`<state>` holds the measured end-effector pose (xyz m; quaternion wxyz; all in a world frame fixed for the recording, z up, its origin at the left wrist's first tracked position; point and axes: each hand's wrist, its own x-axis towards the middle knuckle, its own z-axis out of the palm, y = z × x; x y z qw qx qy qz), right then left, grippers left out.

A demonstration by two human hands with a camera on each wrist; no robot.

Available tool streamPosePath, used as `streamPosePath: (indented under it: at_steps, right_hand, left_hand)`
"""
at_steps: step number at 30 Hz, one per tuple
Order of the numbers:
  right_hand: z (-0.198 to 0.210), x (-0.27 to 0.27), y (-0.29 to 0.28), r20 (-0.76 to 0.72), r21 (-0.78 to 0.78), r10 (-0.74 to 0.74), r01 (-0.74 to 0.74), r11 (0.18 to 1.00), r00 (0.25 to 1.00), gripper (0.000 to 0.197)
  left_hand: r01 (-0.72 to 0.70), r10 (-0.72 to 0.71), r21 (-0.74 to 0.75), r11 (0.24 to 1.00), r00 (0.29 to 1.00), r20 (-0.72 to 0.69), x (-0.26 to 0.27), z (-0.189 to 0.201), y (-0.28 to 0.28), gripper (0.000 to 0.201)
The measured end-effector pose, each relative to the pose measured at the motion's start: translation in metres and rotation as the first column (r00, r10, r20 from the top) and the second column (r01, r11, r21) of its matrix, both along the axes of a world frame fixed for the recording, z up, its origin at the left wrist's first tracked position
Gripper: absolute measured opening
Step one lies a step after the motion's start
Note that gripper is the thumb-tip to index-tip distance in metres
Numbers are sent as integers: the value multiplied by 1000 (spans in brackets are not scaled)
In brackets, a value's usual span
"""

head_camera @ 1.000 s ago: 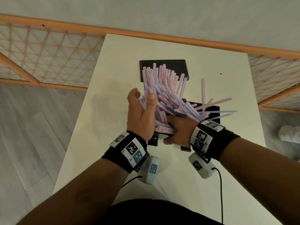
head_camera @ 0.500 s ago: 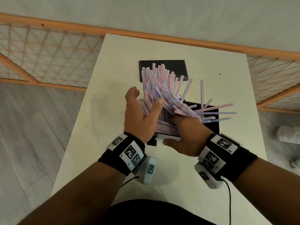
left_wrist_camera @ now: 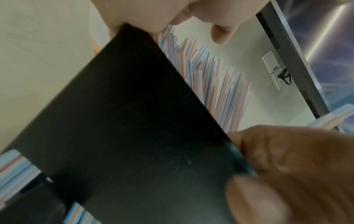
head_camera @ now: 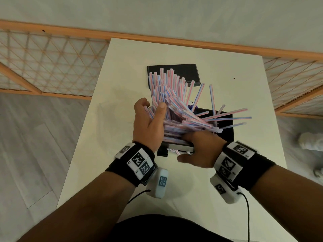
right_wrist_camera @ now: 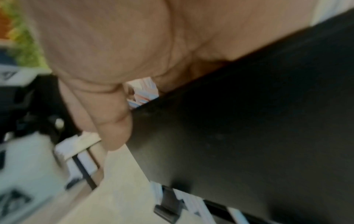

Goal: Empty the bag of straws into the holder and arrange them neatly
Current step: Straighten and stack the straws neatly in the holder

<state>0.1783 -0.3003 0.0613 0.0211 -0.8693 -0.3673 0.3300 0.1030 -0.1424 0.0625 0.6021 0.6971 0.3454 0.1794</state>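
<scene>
Curling round splayed straws (head_camera: 167,95), left hand (head_camera: 148,126) fingers seem to herd them; right hand (head_camera: 201,151) fingers grip the holder (head_camera: 180,147) steady.

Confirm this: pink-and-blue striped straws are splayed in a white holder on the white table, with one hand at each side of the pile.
No: the holder is black, not white, as the left wrist view shows. The striped straws do splay in it on the white table, left hand and right hand flanking the pile.
</scene>
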Motion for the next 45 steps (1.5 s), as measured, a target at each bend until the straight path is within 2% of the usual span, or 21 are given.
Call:
streamPosePath:
  at_steps: [2, 5, 11, 13, 15, 18, 22, 25, 28, 29, 32, 34, 37, 39, 42, 45]
  right_hand:
    - [-1, 3, 3, 3, -16, -16, 16, 1000, 1000, 43]
    - [-3, 1, 4, 66, -113, 7, 1, 994, 998, 54]
    - [-6, 3, 9, -53, -153, -30, 22, 988, 998, 68]
    - [-3, 4, 15, -110, -126, -32, 18, 992, 993, 60]
    - [-2, 5, 21, -167, -115, -81, 62, 991, 983, 43]
    - [-3, 6, 30, -158, -157, -58, 33, 987, 986, 46]
    - [1, 6, 39, -84, -87, 44, -52, 995, 995, 41]
    - [0, 9, 41, -41, -89, 82, -86, 992, 996, 56]
    - [-1, 8, 42, -23, -60, 95, -97, 994, 995, 76]
    - [1, 8, 43, -35, -35, 81, -83, 996, 996, 81]
    - [3, 11, 41, -97, 15, 19, -17, 1000, 995, 66]
    - [4, 9, 39, -127, 45, 7, -1, 999, 992, 60]
    - [5, 6, 39, -103, 160, 24, -7, 987, 994, 73]
    - [6, 4, 38, -79, 210, 12, 5, 978, 997, 73]
    - [7, 3, 34, -71, 240, -26, 42, 970, 997, 74]
    - [9, 2, 28, -121, 247, -83, 111, 963, 989, 63]
  left_hand:
    - [-1, 1, -5, 1000, 1000, 1, 0, 0, 0, 90]
    - [11, -10, 3, 1000, 1000, -5, -1, -1, -1, 90]
    - [22, -22, 10, 1000, 1000, -7, 0, -2, -1, 89]
    - [28, -28, 3, 1000, 1000, -4, 0, -3, -2, 87]
    - [26, -26, -3, 1000, 1000, 3, 0, -4, -3, 86]
    - [14, -14, -13, 1000, 1000, 17, -1, -2, -2, 87]
    - [-12, 19, -84, 996, 997, 78, -1, -1, -2, 84]
    - [-17, 24, -89, 996, 997, 71, -1, -1, -1, 83]
    - [-15, 23, -82, 996, 996, 91, 0, -2, -2, 65]
    - [-18, 25, -80, 997, 996, 89, 1, -2, -2, 64]
    - [-35, 44, -99, 995, 995, 94, 1, -4, -2, 82]
    - [-37, 50, -114, 993, 992, 114, 2, -5, -1, 84]
    - [-8, 18, -81, 997, 993, 115, 2, -7, 0, 68]
    - [-15, 22, -51, 999, 990, 140, 1, -5, 0, 55]
    - [-108, 129, -98, 989, 962, 239, -1, 6, 5, 59]
    - [-179, 197, -84, 980, 923, 331, -1, 22, 17, 61]
